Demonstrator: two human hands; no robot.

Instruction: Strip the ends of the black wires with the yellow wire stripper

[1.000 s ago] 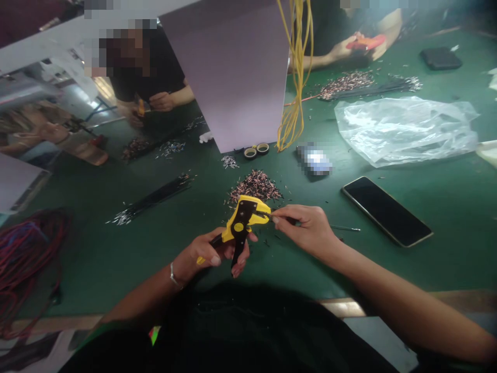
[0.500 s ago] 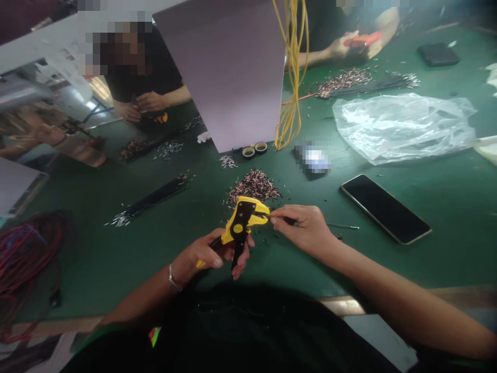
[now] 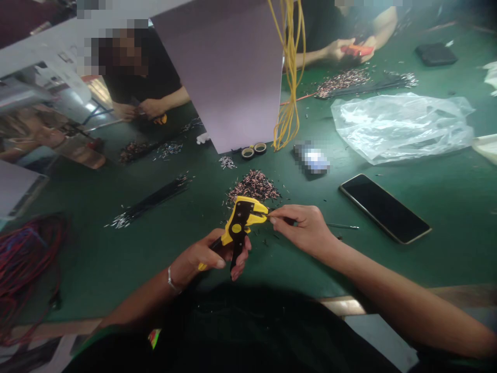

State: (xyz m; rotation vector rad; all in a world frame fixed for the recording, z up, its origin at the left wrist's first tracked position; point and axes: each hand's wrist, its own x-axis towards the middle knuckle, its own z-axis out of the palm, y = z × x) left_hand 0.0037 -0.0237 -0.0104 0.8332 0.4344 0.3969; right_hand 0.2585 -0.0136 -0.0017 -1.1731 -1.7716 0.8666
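The left hand (image 3: 217, 254), at centre of the frame, was closed around the handles of the yellow-and-black tool (image 3: 241, 220); the handles stood apart. The right hand (image 3: 301, 225), just right of the tool, had thumb and fingertips pinched shut on a thin dark wire (image 3: 271, 215), its end at the tool's mouth. Whether the mouth gripped the wire could not be told. A heap of clippings (image 3: 254, 186) lay just beyond the tool on the green table (image 3: 310, 269). Two tape rolls (image 3: 247, 153) lay at upper centre, a bundle (image 3: 151, 201) at centre left, a red coil (image 3: 29, 254) at far left, a phone (image 3: 384, 207) at right and a clear bag (image 3: 404, 127) at upper right.
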